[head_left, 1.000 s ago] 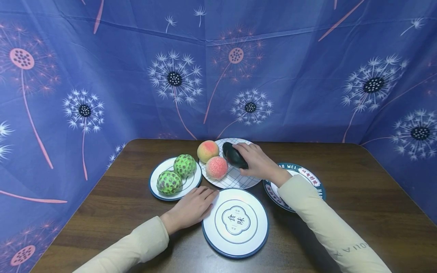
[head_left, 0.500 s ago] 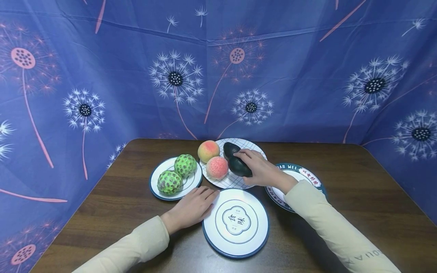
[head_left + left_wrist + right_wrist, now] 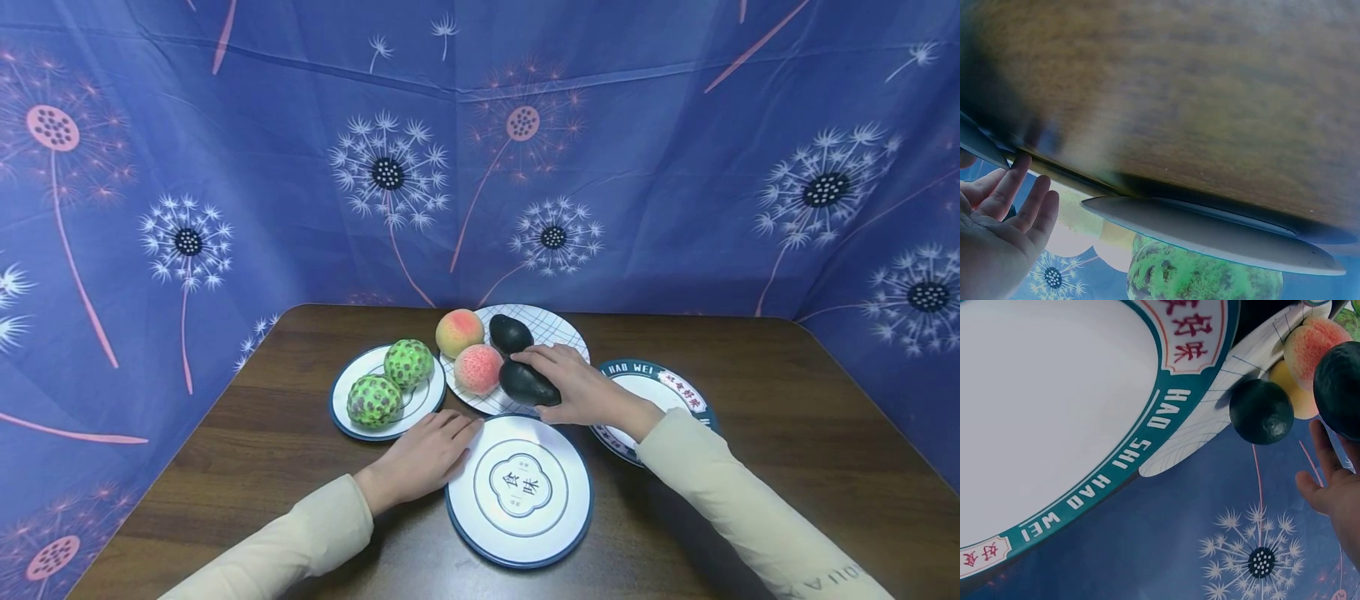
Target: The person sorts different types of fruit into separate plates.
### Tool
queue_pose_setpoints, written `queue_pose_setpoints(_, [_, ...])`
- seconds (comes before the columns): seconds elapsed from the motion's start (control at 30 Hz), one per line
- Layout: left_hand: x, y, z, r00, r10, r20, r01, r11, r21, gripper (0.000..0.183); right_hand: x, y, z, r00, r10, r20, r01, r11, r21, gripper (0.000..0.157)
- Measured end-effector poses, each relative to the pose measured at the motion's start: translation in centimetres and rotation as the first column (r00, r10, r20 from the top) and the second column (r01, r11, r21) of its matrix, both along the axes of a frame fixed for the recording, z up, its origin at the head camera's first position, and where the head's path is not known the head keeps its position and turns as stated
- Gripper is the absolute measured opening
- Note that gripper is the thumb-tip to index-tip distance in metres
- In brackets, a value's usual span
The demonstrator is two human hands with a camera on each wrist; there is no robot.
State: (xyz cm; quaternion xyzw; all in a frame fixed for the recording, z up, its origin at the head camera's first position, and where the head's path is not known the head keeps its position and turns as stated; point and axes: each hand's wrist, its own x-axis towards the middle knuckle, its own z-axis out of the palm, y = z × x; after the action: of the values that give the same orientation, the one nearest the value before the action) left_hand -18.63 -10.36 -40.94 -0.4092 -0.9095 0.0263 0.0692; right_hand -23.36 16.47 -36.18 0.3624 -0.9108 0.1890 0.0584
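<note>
My right hand (image 3: 573, 387) grips a dark avocado (image 3: 527, 383) from its right side, over the front part of the grid-patterned plate (image 3: 562, 327). Behind it on that plate sits a second avocado (image 3: 511, 332); the right wrist view shows a gap between the held avocado (image 3: 1340, 390) and the other one (image 3: 1261, 411). A pink peach (image 3: 477, 369) and a yellow-red peach (image 3: 459, 333) lie at the plate's left. My left hand (image 3: 422, 454) rests with extended fingers at the left rim of the blue-edged front plate (image 3: 517, 533), which bears nothing.
On the left, a small plate (image 3: 340, 421) carries two spotted green balls (image 3: 374, 400). A plate with a teal lettered rim (image 3: 686, 392) stands to the right, partly under my right forearm. A blue dandelion-print cloth (image 3: 637, 208) hangs behind the brown table (image 3: 787, 433).
My right hand has drawn the held avocado toward me and slightly right, bringing the second avocado behind it into fuller view. My left hand has stayed in place.
</note>
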Motion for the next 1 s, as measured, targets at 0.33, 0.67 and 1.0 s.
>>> queue_pose_setpoints(0.33, [-0.1, -0.1, -0.1, 1.0, -0.005, 0.001, 0.005, 1.0, 0.016, 0.049, 0.7, 0.0, -0.8, 0.995, 0.049, 0.084, -0.045, 0.998, -0.053, 0.077])
queue_pose_setpoints(0.67, [-0.1, -0.1, -0.2, 1.0, 0.004, -0.006, -0.004, 1.0, 0.01, 0.049, 2.0, -0.1, -1.2, 0.983, 0.116, 0.14, -0.108, 0.992, -0.064, 0.075])
queue_pose_setpoints(1.0, [-0.1, -0.1, -0.2, 1.0, 0.008, -0.018, -0.008, 1.0, -0.001, 0.049, 3.1, -0.2, -1.5, 0.975, 0.133, 0.179, -0.133, 0.991, -0.014, 0.073])
